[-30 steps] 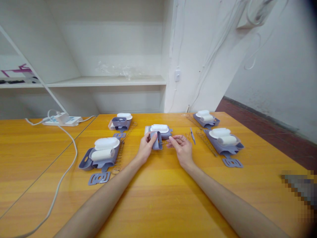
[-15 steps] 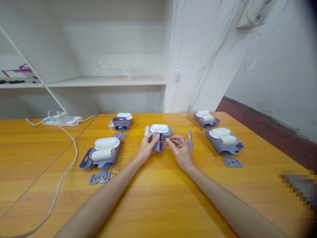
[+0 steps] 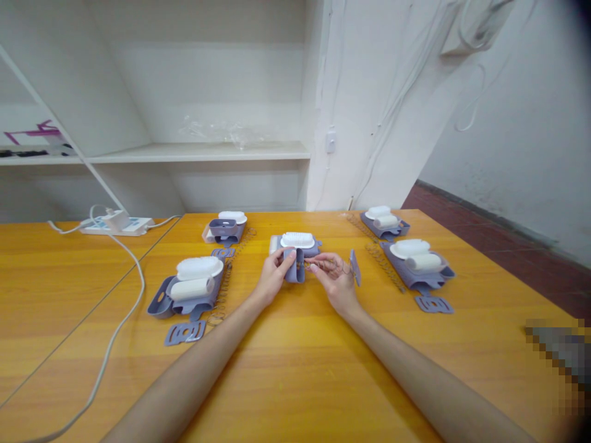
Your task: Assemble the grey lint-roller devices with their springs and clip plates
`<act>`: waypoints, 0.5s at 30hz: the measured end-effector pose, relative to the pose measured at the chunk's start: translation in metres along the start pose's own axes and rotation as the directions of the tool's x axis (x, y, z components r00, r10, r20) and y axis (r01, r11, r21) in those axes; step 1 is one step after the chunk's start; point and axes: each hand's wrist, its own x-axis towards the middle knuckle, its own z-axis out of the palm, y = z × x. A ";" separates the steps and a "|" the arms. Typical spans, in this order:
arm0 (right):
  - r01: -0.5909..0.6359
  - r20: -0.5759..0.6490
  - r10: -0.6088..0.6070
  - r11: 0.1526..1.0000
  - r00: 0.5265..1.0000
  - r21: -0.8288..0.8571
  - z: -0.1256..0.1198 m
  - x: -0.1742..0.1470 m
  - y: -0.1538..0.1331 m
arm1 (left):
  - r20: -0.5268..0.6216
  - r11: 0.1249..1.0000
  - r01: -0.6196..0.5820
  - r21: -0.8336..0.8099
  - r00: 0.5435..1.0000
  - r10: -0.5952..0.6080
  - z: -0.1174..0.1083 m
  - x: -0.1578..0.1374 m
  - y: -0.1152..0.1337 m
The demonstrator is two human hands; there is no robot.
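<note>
Table. Holder near middle of far edge. Left hand clamped on sleeve, in front of holder; right hand pinching spring. Plate just beside right hand, toward right edge. Spring runs between sleeve and plate.

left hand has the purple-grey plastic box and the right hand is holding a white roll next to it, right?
Not quite: in the head view the right hand is holding a wire coil spring, not a white roll. The left hand does have the purple-grey plastic box.
</note>
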 end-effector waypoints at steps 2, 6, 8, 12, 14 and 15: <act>-0.005 -0.006 0.005 1.000 1.000 0.016 0.001 0.000 -0.001 | -0.007 1.000 0.007 0.001 1.000 -0.007 0.000 0.000 0.000; -0.002 -0.022 0.002 1.000 1.000 0.010 0.001 0.001 -0.002 | 0.001 1.000 0.010 0.016 1.000 -0.010 0.000 -0.001 -0.001; -0.002 -0.031 0.002 1.000 1.000 0.002 0.001 0.001 -0.002 | 0.003 1.000 0.007 0.028 1.000 -0.007 0.000 0.000 -0.001; 0.003 -0.025 -0.003 1.000 1.000 -0.002 0.000 0.002 -0.001 | -0.005 1.000 0.008 0.019 1.000 -0.008 0.000 0.000 -0.001; -0.001 -0.028 0.000 1.000 1.000 -0.014 0.000 0.002 -0.001 | -0.005 1.000 0.012 0.014 1.000 -0.012 0.000 -0.001 0.000; -0.003 -0.033 0.002 1.000 0.999 -0.022 0.000 0.002 -0.001 | -0.005 1.000 0.013 0.017 1.000 -0.012 0.000 -0.001 0.000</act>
